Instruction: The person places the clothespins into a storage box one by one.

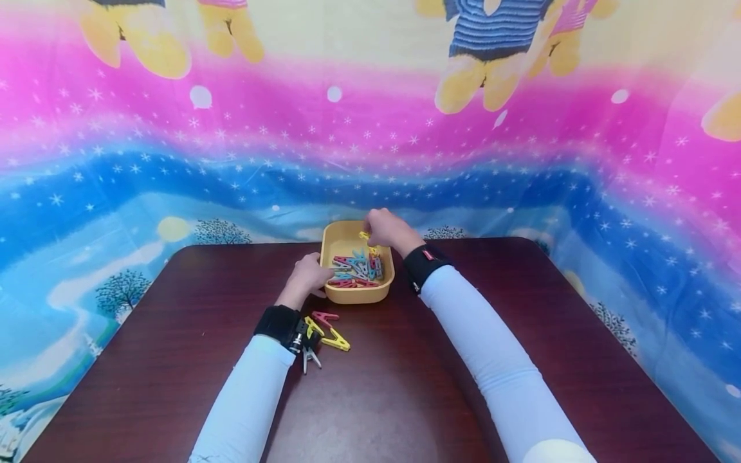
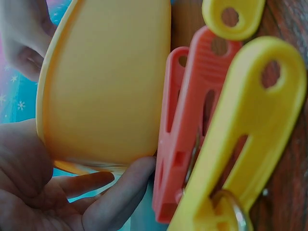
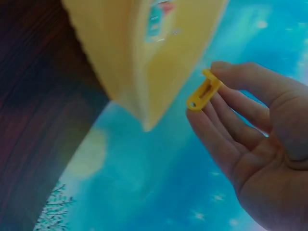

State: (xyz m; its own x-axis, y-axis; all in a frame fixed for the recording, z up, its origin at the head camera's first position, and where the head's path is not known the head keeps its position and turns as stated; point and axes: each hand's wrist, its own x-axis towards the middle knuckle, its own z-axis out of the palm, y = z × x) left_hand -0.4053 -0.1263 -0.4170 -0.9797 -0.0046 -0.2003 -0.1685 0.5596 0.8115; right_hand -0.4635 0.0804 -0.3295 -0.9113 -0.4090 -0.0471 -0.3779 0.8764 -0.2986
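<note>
A yellow plastic box (image 1: 356, 296) holds several clothespins (image 1: 359, 267) in red, blue, grey and yellow. With its fingers on the outer wall and its thumb side over the rim, my left hand (image 1: 308, 275) grips the box at its left front side. My right hand (image 1: 389, 228) is above the far right part of the box. Between its thumb and fingertips it pinches a yellow clothespin (image 3: 204, 91). Beside my left wrist, on the table, lie a red clothespin (image 2: 192, 120), yellow clothespins (image 1: 336, 341) and a grey clothespin (image 1: 311, 360).
The dark brown wooden table (image 1: 417, 386) has rounded far corners. A colourful printed cloth (image 1: 359, 161) with snowflakes and bears hangs behind the table and along its sides, close to the far edge of the box.
</note>
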